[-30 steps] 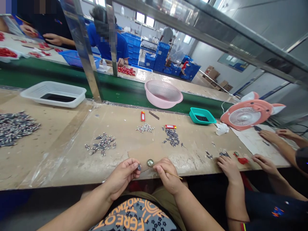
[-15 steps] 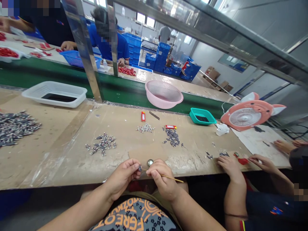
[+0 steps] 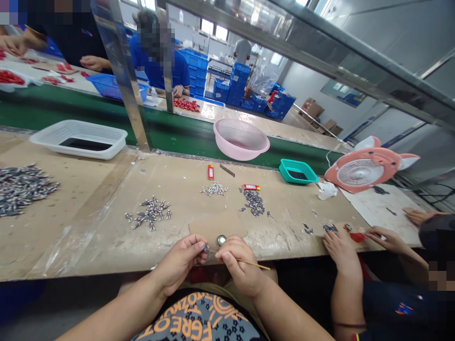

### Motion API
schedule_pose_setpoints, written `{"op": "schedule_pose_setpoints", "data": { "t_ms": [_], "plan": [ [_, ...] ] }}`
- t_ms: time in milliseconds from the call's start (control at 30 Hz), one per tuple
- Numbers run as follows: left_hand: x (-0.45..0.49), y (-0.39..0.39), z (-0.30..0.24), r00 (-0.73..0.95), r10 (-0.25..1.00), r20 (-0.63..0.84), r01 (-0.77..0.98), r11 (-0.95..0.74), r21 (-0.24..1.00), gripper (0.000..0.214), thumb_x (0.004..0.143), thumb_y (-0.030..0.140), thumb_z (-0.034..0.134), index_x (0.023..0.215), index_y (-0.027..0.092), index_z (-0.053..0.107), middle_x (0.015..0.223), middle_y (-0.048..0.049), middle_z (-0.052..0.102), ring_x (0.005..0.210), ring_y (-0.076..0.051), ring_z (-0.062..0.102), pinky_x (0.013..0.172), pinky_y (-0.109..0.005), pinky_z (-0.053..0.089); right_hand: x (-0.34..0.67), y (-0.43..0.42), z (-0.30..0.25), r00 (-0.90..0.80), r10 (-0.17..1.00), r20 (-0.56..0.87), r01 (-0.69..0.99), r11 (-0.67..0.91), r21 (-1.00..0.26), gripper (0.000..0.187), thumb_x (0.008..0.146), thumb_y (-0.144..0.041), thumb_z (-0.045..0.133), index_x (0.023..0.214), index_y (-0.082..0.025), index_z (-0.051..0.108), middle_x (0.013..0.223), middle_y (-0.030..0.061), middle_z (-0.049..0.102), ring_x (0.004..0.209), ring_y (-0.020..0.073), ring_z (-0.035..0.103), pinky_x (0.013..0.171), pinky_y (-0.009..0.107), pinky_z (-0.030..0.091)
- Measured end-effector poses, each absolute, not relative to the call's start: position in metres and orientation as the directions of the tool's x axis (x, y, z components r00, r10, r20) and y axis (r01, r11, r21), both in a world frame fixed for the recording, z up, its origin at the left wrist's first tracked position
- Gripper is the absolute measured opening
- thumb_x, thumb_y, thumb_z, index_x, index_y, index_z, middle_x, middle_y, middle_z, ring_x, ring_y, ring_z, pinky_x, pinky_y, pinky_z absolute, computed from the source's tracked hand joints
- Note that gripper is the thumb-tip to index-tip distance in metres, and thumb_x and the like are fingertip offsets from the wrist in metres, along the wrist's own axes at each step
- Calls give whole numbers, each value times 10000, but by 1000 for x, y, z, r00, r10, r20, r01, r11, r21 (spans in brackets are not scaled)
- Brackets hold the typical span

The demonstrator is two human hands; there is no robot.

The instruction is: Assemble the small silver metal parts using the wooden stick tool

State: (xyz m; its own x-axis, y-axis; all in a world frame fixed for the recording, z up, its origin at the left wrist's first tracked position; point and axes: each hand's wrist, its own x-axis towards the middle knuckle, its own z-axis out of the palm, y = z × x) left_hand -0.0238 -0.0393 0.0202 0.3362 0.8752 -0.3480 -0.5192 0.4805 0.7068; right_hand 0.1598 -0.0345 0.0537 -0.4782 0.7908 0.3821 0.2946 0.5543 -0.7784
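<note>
Between the thumb and fingers of my left hand (image 3: 188, 255) is pinched a small dark grey piece (image 3: 206, 248), too small to name. My right hand (image 3: 243, 265) is closed around a thin wooden stick (image 3: 254, 263), whose tip points left and meets or nearly meets the grey piece. Just beyond my right fingers a bottle cap (image 3: 221, 239) lies on a cardboard sheet (image 3: 206, 229). Farther up the table are a pile of small pale pieces (image 3: 214, 189), a pile of dark grey pieces (image 3: 255, 202) and a pile of grey-and-white pieces (image 3: 151, 211).
Two red boxes (image 3: 211, 172) and a metal blade (image 3: 227, 170) lie behind the piles. A pink basket (image 3: 241, 142), a white tray (image 3: 46, 137) and a green tray (image 3: 284, 166) stand farther back. At right, a co-worker's hands (image 3: 339, 246) work near a pink fan (image 3: 337, 177).
My hands, the stick and the grey piece stay almost in place. The view shifts very slightly. Across the bench, a co-worker's hand has lifted away from the blue basket.
</note>
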Motion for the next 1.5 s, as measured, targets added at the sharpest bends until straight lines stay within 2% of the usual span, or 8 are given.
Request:
{"op": "schedule_pose_setpoints", "data": {
  "t_ms": [500, 667, 733, 800, 900, 1000, 1267, 1500],
  "plan": [
    [-23, -39, 21, 345, 867, -359, -501, 493, 711, 166, 756, 314, 686, 759, 163, 618, 649, -4, 600, 615, -112, 518, 610, -221, 401, 159, -32, 57, -452, 792, 411, 266, 559, -785, 224, 925, -246, 414, 855, -198, 622, 773, 41, 643, 771, 163, 582, 801, 349, 450],
    [-23, -39, 18, 333, 875, -352, -514, 481, 710, 152, 766, 294, 679, 788, 158, 614, 662, 0, 577, 625, -107, 515, 609, -219, 403, 173, 4, 54, -355, 839, 412, 332, 525, -783, 211, 943, -225, 392, 998, -201, 595, 892, 53, 650, 858, 165, 598, 788, 322, 471],
    [-24, -39, 17, 335, 875, -349, -517, 481, 708, 146, 773, 289, 672, 788, 159, 608, 682, -1, 576, 635, -106, 516, 617, -221, 407, 174, 33, 51, -363, 824, 434, 471, 565, -678, 198, 933, -213, 413, 1009, -205, 596, 936, 55, 650, 910, 178, 586, 834, 340, 449],
    [-24, -39, 16, 342, 875, -343, -518, 481, 708, 142, 783, 286, 661, 780, 157, 603, 699, -6, 581, 640, -106, 515, 621, -223, 410, 170, 63, 50, -454, 783, 425, 608, 621, -495, 152, 892, -190, 483, 974, -196, 611, 950, 66, 640, 959, 203, 556, 876, 363, 418],
    [-25, -39, 15, 352, 874, -334, -519, 479, 707, 144, 789, 285, 652, 776, 152, 599, 713, -15, 587, 643, -108, 515, 625, -229, 414, 153, 100, 48, -587, 767, 258, 744, 637, -201, 122, 860, -173, 533, 945, -186, 620, 949, 73, 622, 951, 206, 533, 875, 341, 402],
    [-25, -39, 14, 354, 872, -339, -523, 485, 701, 157, 781, 294, 659, 774, 149, 598, 710, -16, 587, 640, -111, 515, 628, -235, 417, 132, 121, 46, -621, 774, 123, 777, 629, -30, 116, 870, -220, 534, 935, -194, 626, 941, 72, 609, 943, 216, 514, 864, 339, 388],
    [-26, -37, 13, 371, 863, -342, -533, 500, 683, 149, 774, 281, 663, 772, 145, 601, 691, -4, 568, 639, -111, 514, 626, -236, 416, 109, 144, 35, -613, 789, 42, 790, 609, 73, 152, 884, -226, 490, 896, -189, 637, 921, 85, 599, 944, 235, 494, 838, 359, 365],
    [-27, -39, 12, 352, 869, -348, -578, 494, 650, 140, 779, 278, 661, 794, 154, 596, 712, -8, 592, 652, -110, 538, 646, -235, 424, 107, 123, 48, -617, 781, 102, 787, 615, 51, 143, 881, -214, 476, 872, -171, 612, 897, 87, 616, 935, 227, 502, 853, 355, 366]
  ]
}}
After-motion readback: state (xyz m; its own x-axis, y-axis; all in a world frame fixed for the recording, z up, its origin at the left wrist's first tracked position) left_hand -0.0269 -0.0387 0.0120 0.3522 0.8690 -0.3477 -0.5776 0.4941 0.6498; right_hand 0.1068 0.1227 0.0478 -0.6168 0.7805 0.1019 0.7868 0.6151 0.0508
